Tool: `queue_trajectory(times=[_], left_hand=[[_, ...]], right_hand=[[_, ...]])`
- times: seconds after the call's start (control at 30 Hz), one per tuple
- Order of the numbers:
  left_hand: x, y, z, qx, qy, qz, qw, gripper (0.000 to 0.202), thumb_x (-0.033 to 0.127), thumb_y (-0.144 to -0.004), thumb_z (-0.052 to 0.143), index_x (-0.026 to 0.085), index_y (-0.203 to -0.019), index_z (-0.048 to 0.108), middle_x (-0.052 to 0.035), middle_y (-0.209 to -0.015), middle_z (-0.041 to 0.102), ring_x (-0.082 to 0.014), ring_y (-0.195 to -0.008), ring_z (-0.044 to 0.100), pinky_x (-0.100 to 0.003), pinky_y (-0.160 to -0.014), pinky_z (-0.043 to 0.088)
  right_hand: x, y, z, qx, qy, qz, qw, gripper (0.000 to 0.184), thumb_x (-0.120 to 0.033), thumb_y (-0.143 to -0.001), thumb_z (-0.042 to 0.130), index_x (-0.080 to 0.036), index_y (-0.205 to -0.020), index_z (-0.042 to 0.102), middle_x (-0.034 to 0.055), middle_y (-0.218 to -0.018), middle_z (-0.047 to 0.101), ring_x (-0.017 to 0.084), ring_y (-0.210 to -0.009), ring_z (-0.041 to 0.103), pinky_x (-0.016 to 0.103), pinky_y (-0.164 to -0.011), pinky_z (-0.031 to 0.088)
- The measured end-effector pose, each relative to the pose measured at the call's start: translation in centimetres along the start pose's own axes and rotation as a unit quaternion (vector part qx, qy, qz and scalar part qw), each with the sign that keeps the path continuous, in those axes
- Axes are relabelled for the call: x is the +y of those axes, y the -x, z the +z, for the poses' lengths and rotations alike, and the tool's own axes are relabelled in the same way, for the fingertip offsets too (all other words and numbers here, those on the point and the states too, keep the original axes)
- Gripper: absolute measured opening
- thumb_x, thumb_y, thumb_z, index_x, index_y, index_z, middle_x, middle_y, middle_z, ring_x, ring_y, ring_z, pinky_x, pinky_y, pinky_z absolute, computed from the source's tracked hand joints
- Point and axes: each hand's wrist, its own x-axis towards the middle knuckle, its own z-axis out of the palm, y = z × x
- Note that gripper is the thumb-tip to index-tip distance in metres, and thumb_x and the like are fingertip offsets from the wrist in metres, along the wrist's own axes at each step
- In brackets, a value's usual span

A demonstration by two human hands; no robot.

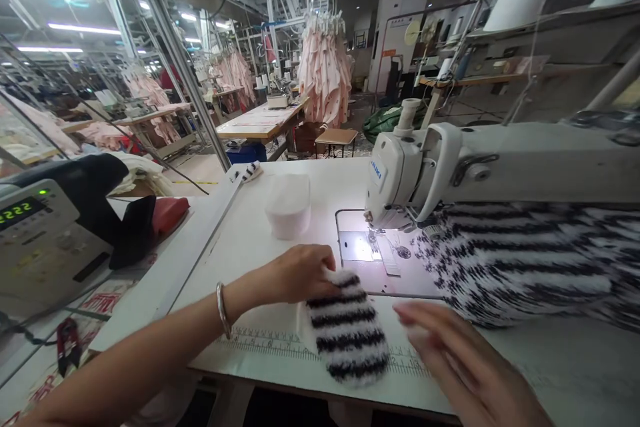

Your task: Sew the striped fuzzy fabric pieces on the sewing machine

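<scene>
My left hand (305, 275), a silver bangle on its wrist, pinches the upper end of a fluffy black-and-white striped fabric piece (350, 333). The piece hangs toward me over the ruler scale printed on the white table, its lower end rounded. To its right is my right hand (445, 347), somewhat blurred, fingers stretched out and apart from the fabric. Beyond both hands stands a white sewing machine (400, 173), its lamp shining on the needle plate (357, 247). A pile of the same striped fabric (525, 260) lies under and beside the machine arm.
A stack of white pieces (289, 207) sits left of the machine head. A small striped scrap (250, 172) lies at the table's far left corner. At far left are a control box (40, 233) with a green display and red-handled snips (69, 343). Pink garments (325, 73) hang behind.
</scene>
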Motion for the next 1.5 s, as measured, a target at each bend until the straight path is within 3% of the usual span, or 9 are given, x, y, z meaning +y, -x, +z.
queue_trajectory(times=[0.13, 0.23, 0.4, 0.6, 0.8, 0.9, 1.03, 1.23, 1.5], left_hand=[[1.9, 0.8, 0.2, 0.005, 0.149, 0.021, 0.989, 0.029, 0.037, -0.081, 0.067, 0.019, -0.1, 0.055, 0.0073, -0.063, 0.044, -0.0086, -0.057, 0.037, -0.021, -0.053, 0.032], [2.0, 1.0, 0.3, 0.018, 0.25, 0.008, 0.968, 0.036, 0.038, -0.08, 0.069, 0.02, -0.107, 0.055, 0.004, -0.073, 0.052, -0.0099, -0.063, 0.042, -0.022, -0.058, 0.035], [1.8, 0.5, 0.8, -0.023, 0.296, -0.033, 0.954, 0.065, 0.039, -0.063, 0.082, 0.024, -0.119, 0.053, -0.0003, -0.088, 0.059, -0.0148, -0.076, 0.051, -0.025, -0.064, 0.04], [1.4, -0.2, 1.5, -0.044, 0.396, -0.059, 0.915, 0.04, 0.045, -0.07, 0.076, 0.015, -0.088, 0.058, 0.006, -0.058, 0.046, -0.007, -0.052, 0.036, -0.021, -0.048, 0.026], [0.8, -0.4, 1.1, -0.04, 0.411, -0.02, 0.91, 0.033, 0.049, -0.088, 0.055, 0.017, -0.085, 0.049, 0.0091, -0.052, 0.035, -0.0063, -0.048, 0.025, -0.022, -0.046, 0.019], [1.1, -0.6, 0.8, -0.047, 0.381, 0.008, 0.923, 0.034, 0.047, -0.093, 0.047, 0.015, -0.084, 0.052, 0.0038, -0.064, 0.043, -0.0086, -0.059, 0.036, -0.022, -0.054, 0.029], [1.9, -1.2, 1.0, -0.036, 0.368, 0.029, 0.929, 0.03, 0.041, -0.082, 0.066, 0.014, -0.091, 0.056, 0.0004, -0.077, 0.052, -0.0109, -0.07, 0.045, -0.023, -0.063, 0.037], [2.2, -1.9, 1.6, -0.054, 0.451, -0.015, 0.891, 0.028, 0.037, -0.078, 0.072, 0.013, -0.084, 0.059, 0.0022, -0.066, 0.055, -0.006, -0.055, 0.041, -0.019, -0.048, 0.029], [2.0, -1.5, 1.0, -0.064, 0.414, -0.008, 0.908, 0.029, 0.042, -0.088, 0.06, 0.012, -0.088, 0.061, 0.0006, -0.069, 0.055, -0.0066, -0.059, 0.044, -0.018, -0.051, 0.032]], right_hand=[[-2.4, -3.5, 1.9, -0.072, -0.102, 0.106, 0.986, 0.04, -0.048, -0.085, 0.053, -0.026, -0.117, 0.061, 0.0021, -0.092, 0.068, 0.016, -0.073, 0.062, 0.027, -0.067, 0.053], [-2.9, -4.6, 2.7, -0.102, -0.147, 0.136, 0.975, 0.033, -0.048, -0.084, 0.052, -0.021, -0.097, 0.065, -0.0008, -0.071, 0.062, 0.016, -0.067, 0.059, 0.025, -0.059, 0.049], [-2.9, -4.1, 2.6, -0.044, -0.128, 0.146, 0.98, 0.029, -0.049, -0.082, 0.055, -0.021, -0.075, 0.059, -0.0021, -0.066, 0.057, 0.015, -0.063, 0.056, 0.023, -0.055, 0.044], [-3.7, -4.1, 2.2, 0.021, -0.103, 0.177, 0.979, 0.041, -0.056, -0.08, 0.056, -0.023, -0.058, 0.046, -0.0043, -0.054, 0.044, 0.012, -0.052, 0.043, 0.022, -0.048, 0.036], [-4.5, -3.5, 1.7, 0.004, -0.25, 0.241, 0.938, 0.032, -0.055, -0.082, 0.053, -0.027, -0.097, 0.057, -0.0041, -0.079, 0.062, 0.013, -0.07, 0.057, 0.02, -0.062, 0.044], [-4.2, -3.1, 1.7, 0.024, -0.235, 0.261, 0.936, 0.03, -0.049, -0.078, 0.058, -0.027, -0.097, 0.057, -0.0028, -0.084, 0.066, 0.015, -0.078, 0.061, 0.021, -0.065, 0.046], [-3.5, -2.5, 2.2, 0.077, -0.162, 0.234, 0.956, 0.025, -0.046, -0.074, 0.061, -0.027, -0.089, 0.056, -0.0019, -0.082, 0.067, 0.018, -0.088, 0.062, 0.022, -0.065, 0.044], [-3.0, -1.8, 2.9, 0.105, -0.139, 0.21, 0.962, 0.024, -0.042, -0.074, 0.062, -0.027, -0.09, 0.055, -0.0056, -0.065, 0.055, 0.013, -0.061, 0.056, 0.025, -0.059, 0.041], [-4.1, -1.0, 2.5, 0.031, -0.243, 0.219, 0.944, 0.032, -0.049, -0.081, 0.053, -0.029, -0.106, 0.054, -0.0065, -0.065, 0.057, 0.012, -0.058, 0.054, 0.022, -0.057, 0.042]])
